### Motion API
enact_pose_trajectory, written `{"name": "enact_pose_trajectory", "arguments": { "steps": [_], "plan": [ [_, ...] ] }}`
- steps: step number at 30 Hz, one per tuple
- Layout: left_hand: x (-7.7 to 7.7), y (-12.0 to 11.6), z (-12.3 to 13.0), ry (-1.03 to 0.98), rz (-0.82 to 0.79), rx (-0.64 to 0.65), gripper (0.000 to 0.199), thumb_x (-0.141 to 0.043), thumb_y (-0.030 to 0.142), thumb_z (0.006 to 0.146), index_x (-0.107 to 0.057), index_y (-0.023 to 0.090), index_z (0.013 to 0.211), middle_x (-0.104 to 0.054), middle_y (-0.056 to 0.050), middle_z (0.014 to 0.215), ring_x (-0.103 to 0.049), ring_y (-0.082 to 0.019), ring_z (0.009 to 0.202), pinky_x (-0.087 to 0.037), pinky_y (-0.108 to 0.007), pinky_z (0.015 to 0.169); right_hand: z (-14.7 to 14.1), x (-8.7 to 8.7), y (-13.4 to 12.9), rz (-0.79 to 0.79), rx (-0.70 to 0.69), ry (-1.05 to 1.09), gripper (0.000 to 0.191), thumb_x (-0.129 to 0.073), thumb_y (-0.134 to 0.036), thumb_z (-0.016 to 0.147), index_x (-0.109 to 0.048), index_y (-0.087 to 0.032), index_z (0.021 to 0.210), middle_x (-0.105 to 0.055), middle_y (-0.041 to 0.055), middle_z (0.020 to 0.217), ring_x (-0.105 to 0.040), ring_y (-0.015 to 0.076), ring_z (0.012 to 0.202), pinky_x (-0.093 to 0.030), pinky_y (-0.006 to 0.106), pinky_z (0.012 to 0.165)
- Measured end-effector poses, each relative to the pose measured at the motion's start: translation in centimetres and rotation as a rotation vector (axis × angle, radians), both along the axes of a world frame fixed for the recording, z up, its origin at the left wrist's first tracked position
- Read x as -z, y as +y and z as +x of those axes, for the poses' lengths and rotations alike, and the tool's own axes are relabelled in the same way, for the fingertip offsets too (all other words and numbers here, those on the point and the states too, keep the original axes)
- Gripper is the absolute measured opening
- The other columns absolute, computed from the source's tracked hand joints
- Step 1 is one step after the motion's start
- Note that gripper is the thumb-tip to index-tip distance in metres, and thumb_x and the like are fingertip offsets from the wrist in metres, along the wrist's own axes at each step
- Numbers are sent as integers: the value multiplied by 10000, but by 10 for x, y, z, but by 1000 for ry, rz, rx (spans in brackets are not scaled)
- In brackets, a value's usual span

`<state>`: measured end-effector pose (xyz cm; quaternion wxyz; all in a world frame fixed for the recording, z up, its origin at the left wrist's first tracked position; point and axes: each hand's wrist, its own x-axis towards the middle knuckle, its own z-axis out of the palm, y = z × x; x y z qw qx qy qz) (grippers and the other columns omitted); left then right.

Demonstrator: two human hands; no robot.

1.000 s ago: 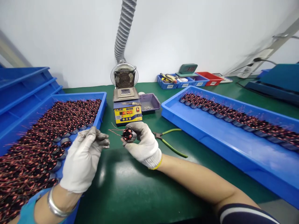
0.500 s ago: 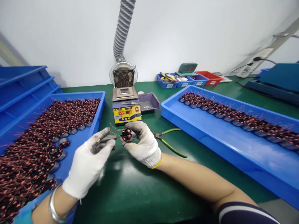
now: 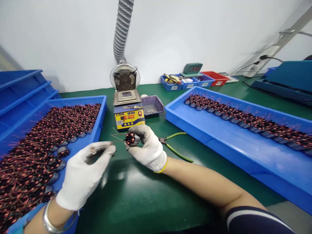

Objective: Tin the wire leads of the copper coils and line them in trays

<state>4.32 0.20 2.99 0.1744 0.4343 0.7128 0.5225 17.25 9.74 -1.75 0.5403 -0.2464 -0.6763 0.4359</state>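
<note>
My right hand point(image 3: 147, 146), in a white glove with dark fingertips, holds a small motor stator point(image 3: 132, 138) with copper windings and a grey ring, its wound face turned left. Several thin copper wires stick out of it to the left. My left hand point(image 3: 89, 169), gloved too, has thumb and forefinger pinched at the end of one lead wire point(image 3: 118, 140). Just behind the stator stands a yellow-fronted solder pot point(image 3: 129, 119) with a lit red display. Green-handled cutting pliers point(image 3: 174, 143) lie spread on the table, right of my right hand.
A blue tray point(image 3: 103, 109) crowded with stators is at left, beside stacked blue trays point(image 3: 26, 87). Another blue tray point(image 3: 219, 139) at right holds rows of stators. Behind are a purple bin point(image 3: 159, 105), a fume hose point(image 3: 123, 29), small blue bins point(image 3: 172, 87) and a red bin point(image 3: 215, 78).
My left hand has drawn its fingers together into a pinch and shifted slightly left and down. The stator stays in my right hand. The whole view has shifted a little.
</note>
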Motion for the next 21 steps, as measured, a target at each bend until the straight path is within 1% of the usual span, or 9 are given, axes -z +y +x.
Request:
{"name": "enact_pose_trajectory", "arguments": {
  "steps": [3,5,7,9,12,13,15,18,21],
  "plan": [
    [-5,-3,-3,-6,115,-34,244,-697,379,649,-647,182,785,-694,-16,750,-651,-166,710,-534,-267,678,-1,-1,2,-32,2,1,378,-652,-164,657,-522,-195,1010,-619,13,904,-627,120,778,-537,260,751],
    [-5,-1,-6,-38,127,-64,301,-720,395,618,-626,178,805,-677,-11,733,-638,-158,679,-525,-273,665,-1,-1,2,-42,-6,8,374,-656,-166,654,-520,-192,1001,-616,8,881,-625,113,756,-539,252,738],
    [-3,3,-8,-97,86,-56,406,-739,420,580,-603,169,868,-666,-15,748,-632,-163,676,-520,-288,652,-1,-1,2,-41,-11,13,376,-658,-170,657,-521,-189,1006,-619,8,881,-627,110,753,-538,253,751],
    [0,8,-8,-156,8,-3,505,-738,451,568,-577,152,942,-660,-27,771,-629,-171,674,-515,-300,630,-1,-2,6,-34,-2,-11,396,-662,-183,654,-527,-189,1026,-628,17,919,-634,121,795,-533,266,784],
    [4,13,-8,-198,-143,109,612,-711,515,589,-551,128,1036,-663,-52,814,-635,-187,711,-510,-308,625,1,-9,25,-16,71,-88,439,-679,-221,640,-542,-188,1056,-632,35,982,-635,150,867,-526,289,811],
    [6,14,-8,-201,-198,147,635,-698,536,598,-547,124,1058,-667,-63,834,-640,-198,739,-511,-312,635,2,-14,36,2,101,-117,451,-684,-233,637,-547,-187,1063,-632,39,997,-632,158,886,-523,296,820],
    [8,14,-8,-189,-303,213,649,-668,569,621,-548,131,1084,-677,-79,884,-647,-219,807,-511,-317,659,2,-31,63,59,150,-201,463,-689,-246,636,-558,-183,1076,-633,42,1017,-622,170,924,-512,309,844],
    [11,14,-9,-133,-432,275,613,-634,574,652,-566,156,1095,-689,-81,937,-652,-236,861,-508,-315,677,-4,-66,106,161,220,-414,447,-673,-258,653,-579,-164,1079,-635,41,1017,-602,183,965,-485,336,886],
    [13,13,-11,-59,-528,331,595,-600,572,677,-577,165,1111,-694,-83,971,-652,-250,898,-501,-323,718,-20,-101,140,218,288,-651,381,-629,-296,702,-603,-138,1048,-630,44,982,-591,191,974,-466,351,903]
  ]
}}
